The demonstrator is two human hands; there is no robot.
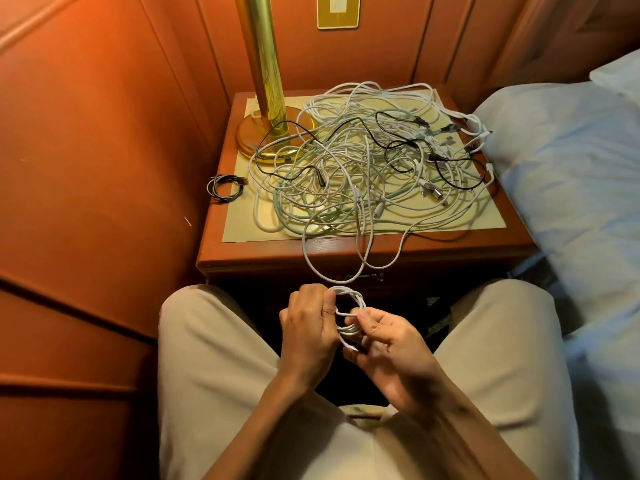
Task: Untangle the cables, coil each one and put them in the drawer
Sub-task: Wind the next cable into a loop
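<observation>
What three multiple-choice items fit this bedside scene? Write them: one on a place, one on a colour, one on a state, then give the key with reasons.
1. Where does the small coiled dark cable lie?
A. On the nightstand's left edge
B. On the bed
C. In the person's lap

2. What colour is the lamp post?
A. Black
B. Gold
C. White

3. What state is the white cable between the hands in?
A. Lying straight on the tabletop
B. Knotted round the lamp
C. Wound in a small coil, held by both hands

Key:
1 A, it lies left of the tangled pile, apart from it.
2 B, post and round base shine brass-gold.
3 C, the left hand grips the loops and the right hand pinches them over the lap.
</observation>
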